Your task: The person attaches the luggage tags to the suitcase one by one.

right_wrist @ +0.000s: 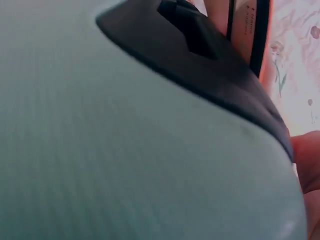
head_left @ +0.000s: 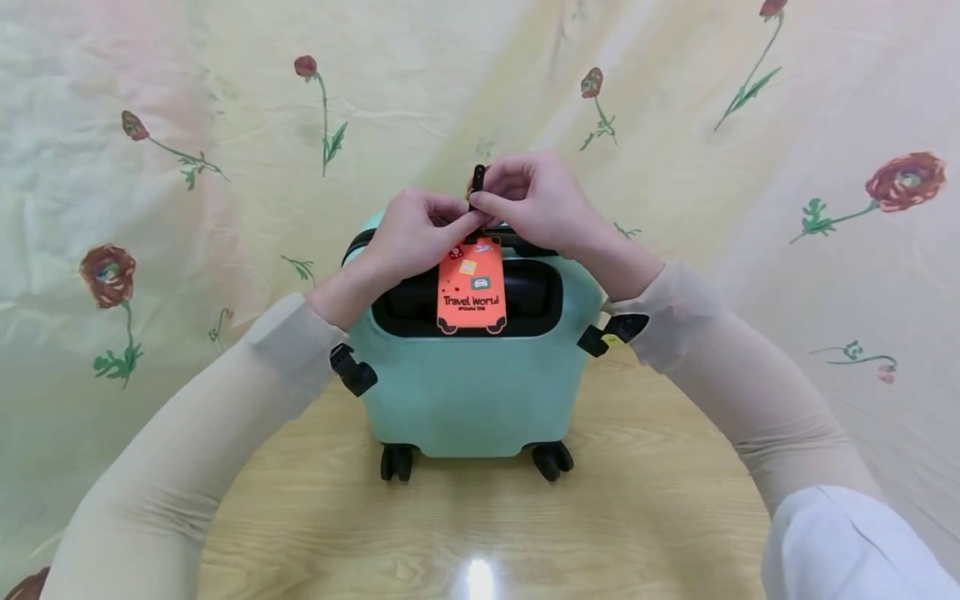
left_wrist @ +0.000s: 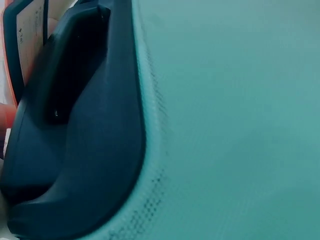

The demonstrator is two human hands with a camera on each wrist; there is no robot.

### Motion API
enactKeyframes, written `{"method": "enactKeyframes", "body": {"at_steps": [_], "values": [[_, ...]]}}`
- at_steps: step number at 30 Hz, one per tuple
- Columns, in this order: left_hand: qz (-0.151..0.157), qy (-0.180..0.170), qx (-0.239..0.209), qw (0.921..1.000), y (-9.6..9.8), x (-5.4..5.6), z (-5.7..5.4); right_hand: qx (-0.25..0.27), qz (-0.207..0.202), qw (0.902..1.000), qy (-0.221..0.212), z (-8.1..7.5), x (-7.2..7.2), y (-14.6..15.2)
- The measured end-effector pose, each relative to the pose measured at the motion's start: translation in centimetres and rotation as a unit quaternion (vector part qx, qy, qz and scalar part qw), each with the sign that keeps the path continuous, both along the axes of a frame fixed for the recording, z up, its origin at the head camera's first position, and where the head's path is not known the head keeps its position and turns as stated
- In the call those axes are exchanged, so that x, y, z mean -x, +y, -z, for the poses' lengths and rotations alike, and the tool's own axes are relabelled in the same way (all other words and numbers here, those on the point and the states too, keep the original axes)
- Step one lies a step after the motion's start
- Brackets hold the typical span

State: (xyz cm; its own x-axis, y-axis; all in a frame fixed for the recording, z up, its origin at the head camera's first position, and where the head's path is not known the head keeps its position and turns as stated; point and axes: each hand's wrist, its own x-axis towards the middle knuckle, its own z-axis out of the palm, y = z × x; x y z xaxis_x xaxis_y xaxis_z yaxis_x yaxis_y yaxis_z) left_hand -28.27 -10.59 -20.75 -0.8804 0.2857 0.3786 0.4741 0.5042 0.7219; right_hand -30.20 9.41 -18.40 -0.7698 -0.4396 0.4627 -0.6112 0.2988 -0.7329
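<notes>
An orange luggage tag [head_left: 472, 287] printed "Travel World" hangs over the black handle recess [head_left: 536, 300] of a mint-green suitcase [head_left: 468, 396]. Its black strap [head_left: 478, 177] stands up above the suitcase top, with holes near the tip. My right hand [head_left: 543, 200] pinches this strap between thumb and fingers. Just below, my left hand [head_left: 423, 233] pinches the strap's lower part close to the tag; the fingers hide most of the loop. Both wrist views catch the tag's back with a paper card [left_wrist: 30, 37] [right_wrist: 243, 35], beside the black handle area.
The suitcase stands upright on black wheels [head_left: 552, 460] on a light wooden table [head_left: 480, 525]. A flowered cloth [head_left: 420, 92] hangs behind it. Small black devices [head_left: 352, 369] are fastened at both wrists.
</notes>
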Motion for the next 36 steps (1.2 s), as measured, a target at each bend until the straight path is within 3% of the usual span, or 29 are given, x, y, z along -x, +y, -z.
{"method": "enactKeyframes", "body": {"at_steps": [7, 16, 24, 30, 36], "values": [[-0.005, -0.013, -0.010, 0.9999, 0.5, 0.0, -0.2, 0.052, 0.000, 0.9968, 0.060, 1.4, 0.3, 0.0], [-0.017, -0.009, 0.008, 0.9998, -0.2, -0.3, -0.4, 0.118, -0.013, 0.9843, 0.130, 2.3, 0.0, -1.0], [-0.019, 0.001, 0.003, 0.9998, -0.1, -0.5, 0.0, 0.090, 0.004, 0.9940, 0.062, 2.0, 0.5, -0.4], [-0.031, 0.011, 0.016, 0.9993, 0.1, -0.3, -0.3, 0.062, 0.017, 0.9964, 0.055, 2.0, 0.7, -0.2], [-0.030, -0.004, 0.006, 0.9995, 0.2, -0.1, -0.5, 0.082, -0.006, 0.9949, 0.058, 2.1, 0.7, -0.4]]}}
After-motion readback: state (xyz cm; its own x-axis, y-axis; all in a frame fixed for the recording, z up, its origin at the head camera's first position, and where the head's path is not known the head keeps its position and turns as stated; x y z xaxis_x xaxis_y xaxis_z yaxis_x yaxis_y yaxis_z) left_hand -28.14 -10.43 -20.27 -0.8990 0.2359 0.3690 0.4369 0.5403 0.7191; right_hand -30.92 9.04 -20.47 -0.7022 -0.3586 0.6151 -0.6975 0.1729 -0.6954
